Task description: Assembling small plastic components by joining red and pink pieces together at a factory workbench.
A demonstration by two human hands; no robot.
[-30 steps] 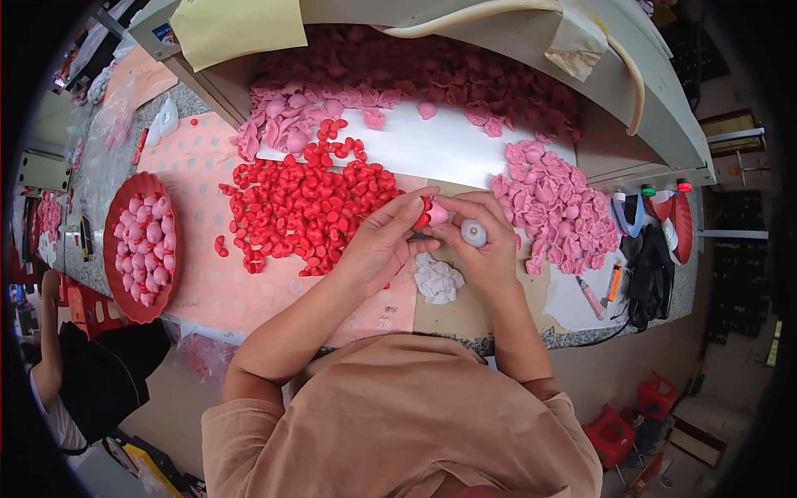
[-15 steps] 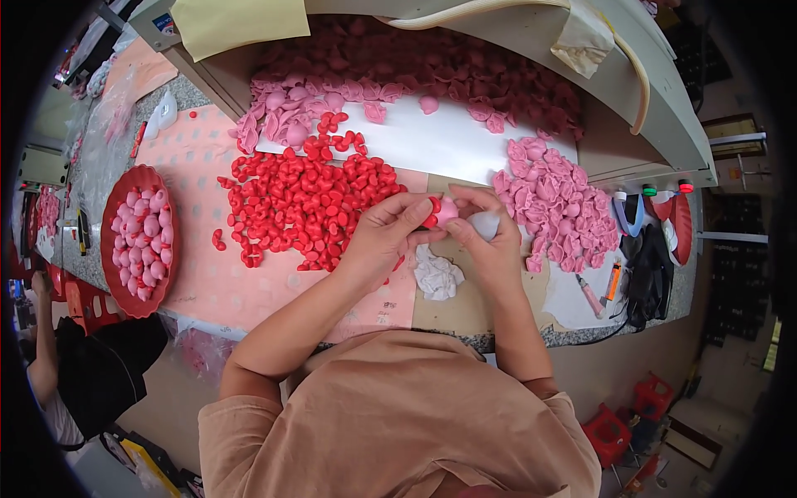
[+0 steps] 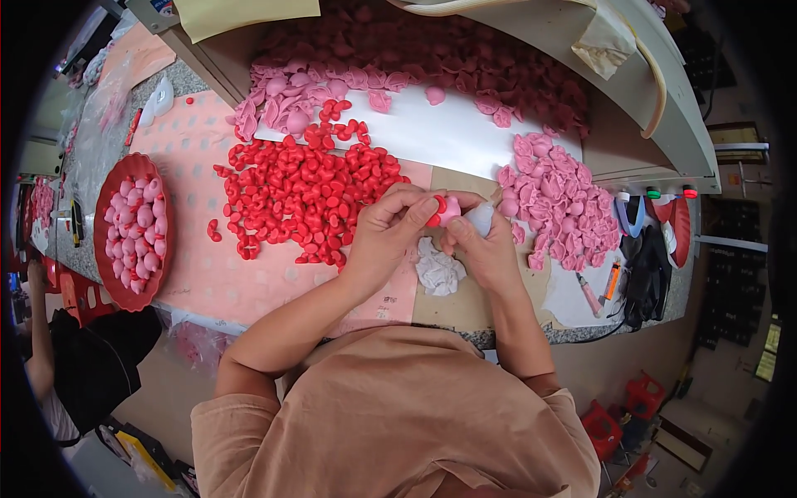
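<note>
Beyond the grip arches a grey booth (image 3: pixel 687 137), heaped inside with dim pink petal shapes (image 3: pixel 407 58). Left of the grip spreads a pile of glossy, lobed red pieces (image 3: pixel 307 199); to its right, a ruffled pink pile (image 3: pixel 552 199); far left, a scalloped red tray (image 3: pixel 123 169) of smooth balls (image 3: pixel 133 232). The left hand (image 3: pixel 394 226) and right hand (image 3: pixel 490 253) nearly meet. Just nearer the body sits a crumpled white wad (image 3: pixel 439 270). The right's fingers wrap a cloudy bottle (image 3: pixel 481 218); the left's pinch a rounded pink-and-red piece (image 3: pixel 449 210).

No legible text; only small dark marks (image 3: pixel 388 300), too tiny for reading, on the pink sheet (image 3: pixel 232 295).
</note>
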